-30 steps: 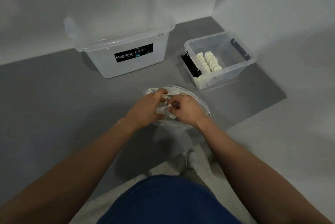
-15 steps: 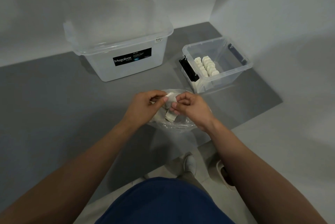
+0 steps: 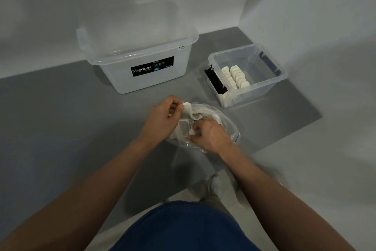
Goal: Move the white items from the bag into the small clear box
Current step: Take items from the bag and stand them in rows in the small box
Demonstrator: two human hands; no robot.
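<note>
A clear plastic bag (image 3: 225, 124) with white items lies on the grey mat in the middle. My left hand (image 3: 160, 118) pinches white items (image 3: 186, 108) at the bag's left rim. My right hand (image 3: 209, 134) reaches into the bag, its fingers curled on another white item (image 3: 192, 131). To the right stands the small clear box (image 3: 264, 86), open, with two rows of white items (image 3: 237, 76) stacked along its left side.
A large clear Megabox bin (image 3: 142, 61) stands behind the bag at the left, against the wall. The grey mat (image 3: 61, 118) covers the surface. Walls close in behind and at the right. My shoe (image 3: 215, 184) shows on the floor below.
My right hand has gone from the raised item down into the bag. My left hand stays at the bag's left rim, still pinching white items.
</note>
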